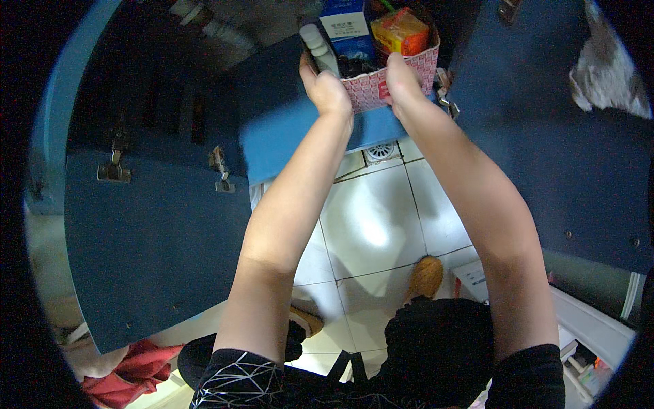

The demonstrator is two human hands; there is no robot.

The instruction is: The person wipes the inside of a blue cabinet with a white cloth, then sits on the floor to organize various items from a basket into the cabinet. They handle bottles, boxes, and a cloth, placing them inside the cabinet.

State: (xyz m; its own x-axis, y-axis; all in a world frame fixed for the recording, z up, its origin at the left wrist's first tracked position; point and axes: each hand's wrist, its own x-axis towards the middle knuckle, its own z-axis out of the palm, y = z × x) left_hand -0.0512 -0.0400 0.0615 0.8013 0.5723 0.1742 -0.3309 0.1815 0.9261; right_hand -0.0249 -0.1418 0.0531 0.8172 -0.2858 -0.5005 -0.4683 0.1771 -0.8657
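Observation:
Both arms stretch forward to a pink patterned box (367,93) just above the cabinet floor (296,135). My left hand (329,92) grips its left end, the thumb by the near rim. On the right, my right hand (403,82) holds the near wall, its thumb over the rim. Inside the box are a stack of white round pieces (316,43), a blue-and-white carton (345,28) and an orange-yellow package (401,31). Something dark (357,66) lies between them, too shadowed to name.
A blue cabinet door (153,240) with metal hinges (115,171) stands open at left, another door (557,153) at right. Pipes (204,15) run in the dark cabinet. A floor drain (381,151) sits in the white tiles (373,220). Red cloth (130,370) lies lower left.

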